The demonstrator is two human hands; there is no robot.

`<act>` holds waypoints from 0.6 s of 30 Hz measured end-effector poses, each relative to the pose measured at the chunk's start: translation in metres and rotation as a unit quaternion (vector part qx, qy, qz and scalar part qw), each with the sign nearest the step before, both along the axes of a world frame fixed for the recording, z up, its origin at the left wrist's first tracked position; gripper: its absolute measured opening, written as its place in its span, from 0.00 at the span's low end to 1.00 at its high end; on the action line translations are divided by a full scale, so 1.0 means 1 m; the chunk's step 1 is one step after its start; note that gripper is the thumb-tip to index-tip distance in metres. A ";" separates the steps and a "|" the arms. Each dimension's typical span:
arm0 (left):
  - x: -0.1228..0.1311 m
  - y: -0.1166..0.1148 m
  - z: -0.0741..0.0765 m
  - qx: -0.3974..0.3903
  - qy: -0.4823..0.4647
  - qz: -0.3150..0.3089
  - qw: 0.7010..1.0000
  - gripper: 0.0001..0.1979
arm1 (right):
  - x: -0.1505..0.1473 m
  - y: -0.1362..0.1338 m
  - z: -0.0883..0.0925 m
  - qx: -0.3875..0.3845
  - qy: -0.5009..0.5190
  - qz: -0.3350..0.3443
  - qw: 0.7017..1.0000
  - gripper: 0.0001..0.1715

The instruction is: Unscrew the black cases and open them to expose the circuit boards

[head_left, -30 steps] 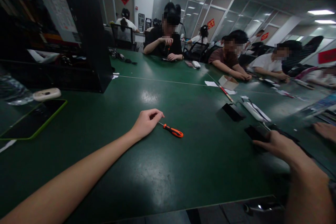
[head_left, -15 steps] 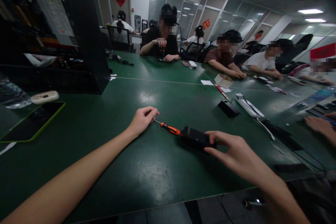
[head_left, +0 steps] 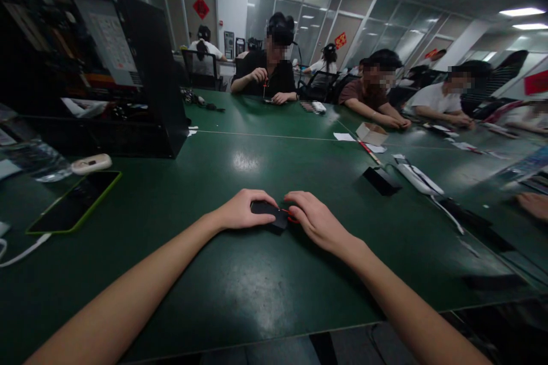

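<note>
My left hand (head_left: 242, 209) is closed around a small black box (head_left: 269, 215) low over the green table, thumb along its near side. Close at its right end, my right hand (head_left: 314, 218) has its fingers curled on an orange-and-black screwdriver (head_left: 292, 218). Only a bit of the orange handle shows; the fingers and the box hide the shaft and tip.
A black computer case (head_left: 171, 85) with an open side stands at the left. Before it lie a phone (head_left: 75, 202) and a white oval case (head_left: 91, 163). Rightward are another black box (head_left: 382, 181) and a white power strip (head_left: 417, 175). Co-workers sit across the table.
The black box has gone from my right hand to my left. My left hand has let go of the screwdriver's shaft, and my right hand has moved inward to its handle.
</note>
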State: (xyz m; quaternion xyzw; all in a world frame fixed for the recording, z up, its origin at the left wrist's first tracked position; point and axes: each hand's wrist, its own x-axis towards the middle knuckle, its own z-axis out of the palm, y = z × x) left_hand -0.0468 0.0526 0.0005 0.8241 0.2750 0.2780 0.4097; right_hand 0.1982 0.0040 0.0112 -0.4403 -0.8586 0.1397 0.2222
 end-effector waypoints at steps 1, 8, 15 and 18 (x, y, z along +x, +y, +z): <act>0.001 -0.002 0.001 0.028 0.012 0.003 1.000 0.16 | 0.005 0.001 0.000 -0.017 -0.015 -0.005 1.000 0.21; 0.005 -0.006 0.001 0.067 0.027 0.014 0.997 0.19 | 0.011 0.012 0.032 -0.111 -0.198 0.064 0.972 0.19; 0.012 -0.008 -0.004 0.068 0.042 0.120 0.990 0.18 | 0.006 0.044 0.127 -0.111 -0.278 0.026 0.954 0.19; 0.013 -0.009 -0.004 0.071 0.050 0.142 0.986 0.18 | 0.002 0.045 0.154 -0.062 -0.241 0.042 0.968 0.16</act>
